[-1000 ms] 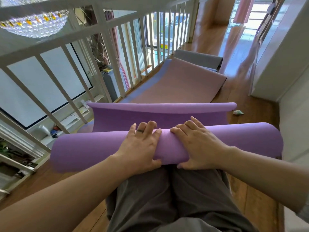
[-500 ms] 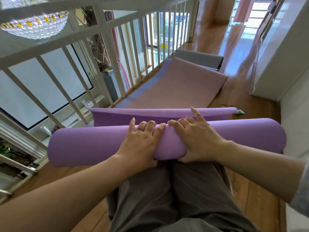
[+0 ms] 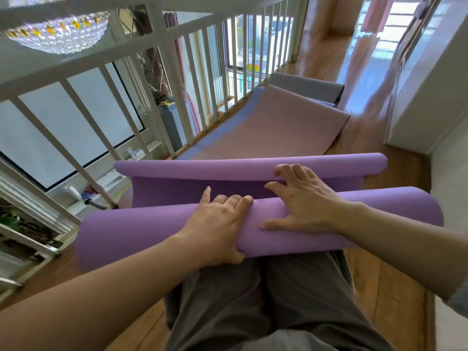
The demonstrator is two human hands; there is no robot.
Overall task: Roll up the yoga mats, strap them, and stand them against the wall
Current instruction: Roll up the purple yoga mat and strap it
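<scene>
Head view, looking down over the lap. Purple mat (image 3: 141,231): largely rolled, and the roll lies crosswise over the person's grey trousers (image 3: 278,300). The roll's underside is hidden and its left end is smeared by blur. A short stretch of the mat runs forward from the roll, and its far edge is curled up into a low lip. The surface is matte and plain, one shade throughout. Left hand (image 3: 217,229): grips the roll near the middle, with the fingers curled over the top and the thumb tucked at the near underside. There is a dark band on one finger, too small to identify. Right hand (image 3: 304,206): open, with the palm and thumb flat on the roll and the fingers spread forward, their tips at the curled far lip. The right forearm is cut off at the frame edge. Beyond, a pink mat (image 3: 278,127) lies flat on the wood floor (image 3: 395,287) beside the white railing (image 3: 162,79). A grey mat (image 3: 309,89) lies past it, partly covered by the pink one. A yellow patch (image 3: 253,67) behind the bars is too small to read. A chandelier (image 3: 58,34) at top left is cropped by the frame.
</scene>
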